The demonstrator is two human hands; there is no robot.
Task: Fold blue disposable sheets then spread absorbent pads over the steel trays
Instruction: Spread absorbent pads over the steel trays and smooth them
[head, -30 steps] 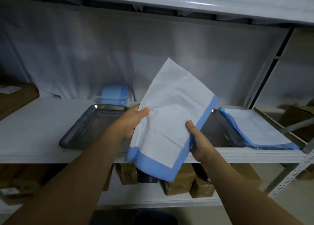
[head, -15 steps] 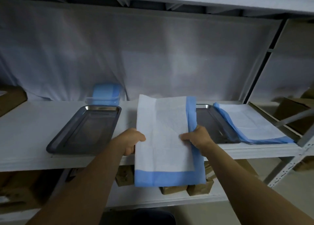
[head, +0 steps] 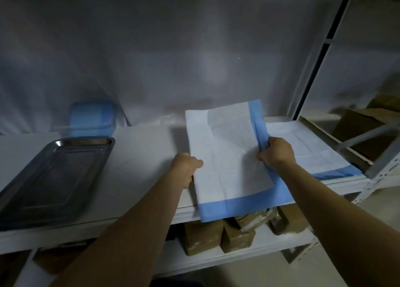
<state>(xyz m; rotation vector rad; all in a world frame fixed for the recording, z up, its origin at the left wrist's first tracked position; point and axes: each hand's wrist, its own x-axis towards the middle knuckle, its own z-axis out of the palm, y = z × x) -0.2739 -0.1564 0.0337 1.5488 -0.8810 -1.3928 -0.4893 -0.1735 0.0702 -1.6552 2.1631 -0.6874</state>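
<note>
While held at both side edges, absorbent pad (head: pixel 227 156) in the centre of the frame, white face up, blue border along its right and lower edges. Lower blue edge hanging past the front lip of the white shelf (head: pixel 140 156). Left hand (head: pixel 187 164) at the pad's left edge, fingers curled round it, thumb on top. Right hand (head: pixel 276 152) at the right blue border, fingers pinching the bunched edge. Steel tray (head: pixel 54 178) at the left of the frame, lying bare on the same shelf, well apart from the held pad. Second pad (head: pixel 307 148) at the right of the frame, spread flat, partly behind the right hand; not possible to tell what lies under it. Blue folded stack (head: pixel 92 119) behind the tray, blurred, near the white back sheet. Brown wrapped blocks (head: pixel 218 237) on the lower shelf, below the held pad.
</note>
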